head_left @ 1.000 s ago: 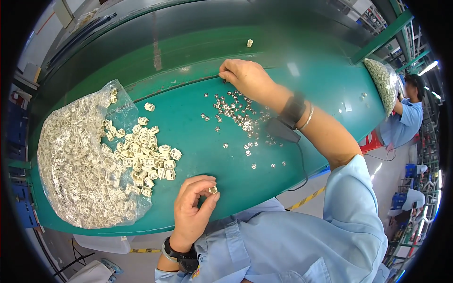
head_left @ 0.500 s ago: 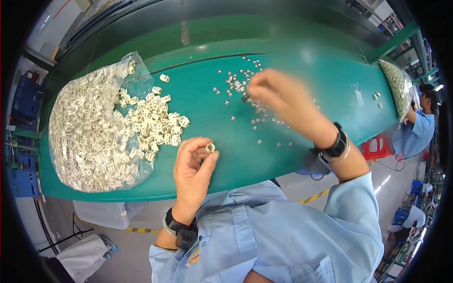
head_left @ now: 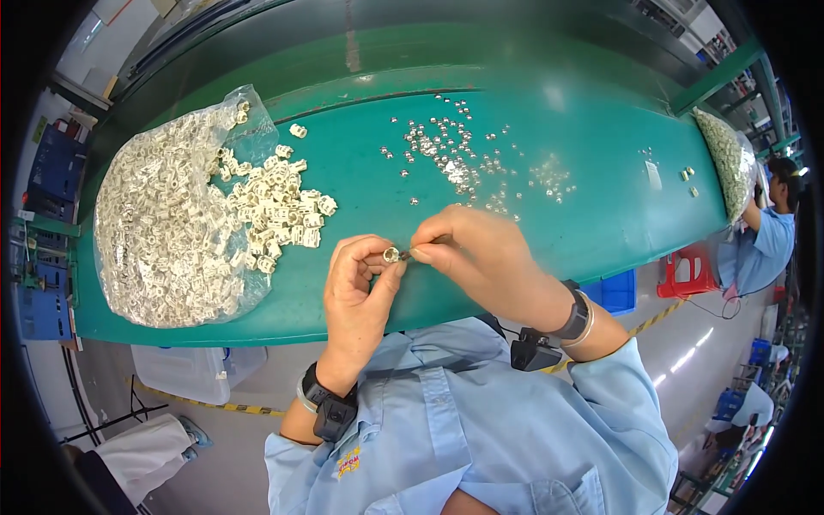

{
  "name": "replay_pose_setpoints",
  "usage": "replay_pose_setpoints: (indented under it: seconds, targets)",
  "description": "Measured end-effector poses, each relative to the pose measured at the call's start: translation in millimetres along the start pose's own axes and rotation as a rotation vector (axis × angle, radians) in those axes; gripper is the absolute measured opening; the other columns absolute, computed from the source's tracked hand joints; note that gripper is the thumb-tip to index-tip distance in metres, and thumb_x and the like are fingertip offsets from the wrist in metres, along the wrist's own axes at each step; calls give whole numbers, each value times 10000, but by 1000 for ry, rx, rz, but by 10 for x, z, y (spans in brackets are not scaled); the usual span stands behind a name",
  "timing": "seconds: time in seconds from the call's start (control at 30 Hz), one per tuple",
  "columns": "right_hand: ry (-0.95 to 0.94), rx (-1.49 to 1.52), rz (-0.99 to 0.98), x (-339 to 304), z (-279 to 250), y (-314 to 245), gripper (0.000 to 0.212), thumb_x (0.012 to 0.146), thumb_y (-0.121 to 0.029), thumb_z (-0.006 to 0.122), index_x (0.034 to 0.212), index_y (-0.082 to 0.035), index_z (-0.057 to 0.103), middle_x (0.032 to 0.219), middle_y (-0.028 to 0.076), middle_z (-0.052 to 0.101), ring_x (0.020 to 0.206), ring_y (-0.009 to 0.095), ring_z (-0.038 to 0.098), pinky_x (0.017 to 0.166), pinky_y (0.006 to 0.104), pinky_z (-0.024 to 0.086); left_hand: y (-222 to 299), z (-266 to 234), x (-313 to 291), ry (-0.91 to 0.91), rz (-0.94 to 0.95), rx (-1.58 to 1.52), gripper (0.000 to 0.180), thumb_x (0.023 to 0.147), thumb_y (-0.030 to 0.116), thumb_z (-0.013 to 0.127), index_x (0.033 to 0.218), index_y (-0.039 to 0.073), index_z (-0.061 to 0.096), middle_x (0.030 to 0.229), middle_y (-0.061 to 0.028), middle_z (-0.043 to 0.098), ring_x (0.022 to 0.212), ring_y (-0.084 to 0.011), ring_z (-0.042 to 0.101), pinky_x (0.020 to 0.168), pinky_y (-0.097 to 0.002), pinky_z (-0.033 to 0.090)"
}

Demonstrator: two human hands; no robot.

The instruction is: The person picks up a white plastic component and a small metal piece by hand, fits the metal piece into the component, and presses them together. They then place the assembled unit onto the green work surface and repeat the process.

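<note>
My left hand (head_left: 356, 283) is closed, pinching a small cream-white ring-shaped part (head_left: 391, 255) between thumb and fingertips, its round opening showing. Against that part's right side, my right hand (head_left: 481, 253) pinches a small dark slender piece (head_left: 407, 255); its exact kind is too small to make out. Left of my left hand lies a loose pile of similar cream-white plastic parts (head_left: 287, 202), spilling from a large clear plastic bag (head_left: 163, 223) full of them. Beyond my right hand, many small shiny silvery pieces (head_left: 455, 172) are scattered on the green tabletop (head_left: 356, 154).
At the right end of the table stands another filled bag (head_left: 725, 159), with a co-worker (head_left: 764, 223) in light blue beside it. A few loose parts (head_left: 689, 178) lie near that bag. Beyond the table's near edge are a red stool (head_left: 691, 270) and a blue bin (head_left: 614, 292).
My right hand has come from above the silvery pieces down and left to my left hand, bringing the dark piece against the ring-shaped part. My left hand has stayed nearly in place.
</note>
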State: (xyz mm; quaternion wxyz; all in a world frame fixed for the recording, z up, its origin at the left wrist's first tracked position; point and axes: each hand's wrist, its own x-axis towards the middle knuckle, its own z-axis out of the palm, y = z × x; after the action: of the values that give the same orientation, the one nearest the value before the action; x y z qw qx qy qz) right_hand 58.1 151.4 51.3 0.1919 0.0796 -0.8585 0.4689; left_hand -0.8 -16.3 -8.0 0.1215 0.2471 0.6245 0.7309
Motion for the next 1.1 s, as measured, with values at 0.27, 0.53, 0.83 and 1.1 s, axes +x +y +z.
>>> replay_pose_setpoints:
  seconds: [0.27,0.53,0.83,1.1]
  targets:
    - [10,-44,-71,54,99,20,115,842,-59,674,939,-52,611,831,84,632,713,226,616,620,307,487,-21,-28,1,-11,-24,-43,256,848,-101,618,1071,-3,539,1099,-72,495,922,-119,578,794,-250,509]
    - [4,-92,-115,73,132,45,136,816,-42,685,932,-57,617,816,84,622,703,242,603,605,323,478,-16,-35,2,-18,-38,-43,265,852,-94,618,1086,1,542,1104,-74,493,927,-119,574,809,-253,504]
    - [-9,-119,-134,92,132,58,134,816,-47,687,931,-59,620,814,78,621,714,246,602,619,326,475,-25,-27,6,-20,-32,-38,280,850,-107,611,1098,0,539,1116,-76,487,920,-117,576,801,-251,509]
    - [-17,-127,-131,100,131,60,129,818,-51,688,927,-58,618,814,74,620,715,247,602,620,330,472,-34,-30,2,-30,-13,-24,300,848,-115,605,1115,0,529,1122,-81,483,921,-119,581,799,-249,512]
